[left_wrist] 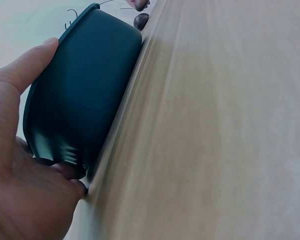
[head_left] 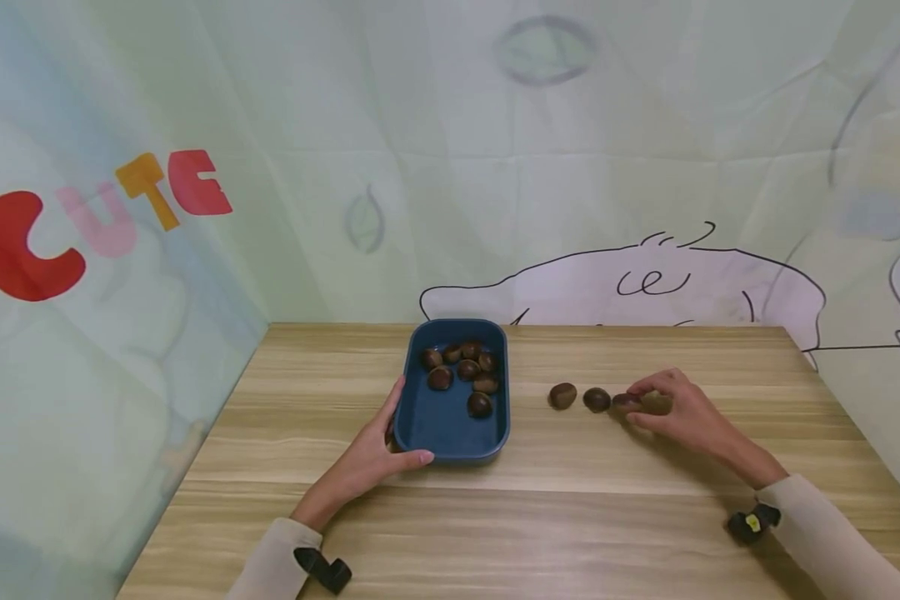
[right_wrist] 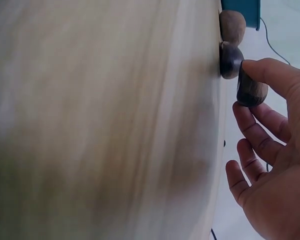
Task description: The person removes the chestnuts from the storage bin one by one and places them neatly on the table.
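A dark blue rectangular container (head_left: pixel 438 435) stands on the wooden table with several brown chestnuts (head_left: pixel 440 378) inside, mostly toward its far end. My left hand (head_left: pixel 373 460) grips its near left corner, thumb at the near rim and fingers along the left side. To the right of the container, my right hand (head_left: pixel 682 414) pinches a chestnut (right_wrist: pixel 253 90) between thumb and fingertips; in the right wrist view it appears just off the tabletop. Two more chestnuts lie between that hand and the container: a dark one (head_left: pixel 597 400) close beside the held one, and a browner one (head_left: pixel 562 396).
The wooden table (head_left: pixel 495 533) ends at the back against a printed cloth (head_left: pixel 330 242) with cartoon drawings and coloured letters. Each wrist wears a small black device, the left one (head_left: pixel 324 570) and the right one (head_left: pixel 752 523), over light sleeves.
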A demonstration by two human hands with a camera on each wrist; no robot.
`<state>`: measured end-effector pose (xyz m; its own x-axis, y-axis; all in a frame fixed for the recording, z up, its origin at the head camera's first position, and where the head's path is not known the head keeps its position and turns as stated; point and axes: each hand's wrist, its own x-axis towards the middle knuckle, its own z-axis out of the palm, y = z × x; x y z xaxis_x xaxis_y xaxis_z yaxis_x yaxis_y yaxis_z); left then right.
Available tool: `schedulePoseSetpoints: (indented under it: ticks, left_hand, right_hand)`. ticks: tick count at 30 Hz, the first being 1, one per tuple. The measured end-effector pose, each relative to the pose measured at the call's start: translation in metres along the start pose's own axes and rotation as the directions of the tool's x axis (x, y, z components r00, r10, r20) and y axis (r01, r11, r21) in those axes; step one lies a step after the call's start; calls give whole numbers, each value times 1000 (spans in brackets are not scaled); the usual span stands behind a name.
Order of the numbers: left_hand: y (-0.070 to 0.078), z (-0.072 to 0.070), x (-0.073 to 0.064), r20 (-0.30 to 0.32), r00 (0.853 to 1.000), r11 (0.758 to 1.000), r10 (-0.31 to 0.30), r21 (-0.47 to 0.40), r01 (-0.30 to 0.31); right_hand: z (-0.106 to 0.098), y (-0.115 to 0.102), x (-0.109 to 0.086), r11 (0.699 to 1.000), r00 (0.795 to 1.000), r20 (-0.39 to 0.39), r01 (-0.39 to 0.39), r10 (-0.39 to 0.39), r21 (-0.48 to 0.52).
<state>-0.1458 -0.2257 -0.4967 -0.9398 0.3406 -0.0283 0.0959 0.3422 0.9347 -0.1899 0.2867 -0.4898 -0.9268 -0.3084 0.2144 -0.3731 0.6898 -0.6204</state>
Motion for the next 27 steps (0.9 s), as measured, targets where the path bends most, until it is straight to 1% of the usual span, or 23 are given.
schedulePoseSetpoints:
  ticks: [2,8,13,18,27]
  left_hand:
    - [0,1,0,-1,1000,1000,1,-1,-1]
    - [-1,0,0,-5,1000,1000,-6,13,6]
    - [-1,0,1,-7,1000,1000,-6,20,6]
    - [0,0,0,-9,1000,1000,-11,23,11]
    - [1,2,0,-7,1000,1000,-7,5,7]
  right_hand:
    - [-1,1,0,1000,1000,5,-16,16,6]
    - [-2,3,0,1000,999,13,-30,30,3]
    - [-1,9,-2,999,999,-4,-35,35,-1]
    - [1,14,-3,999,999,1,-45,45,11]
    - [1,18,-3,998,998,13,-57,57,25]
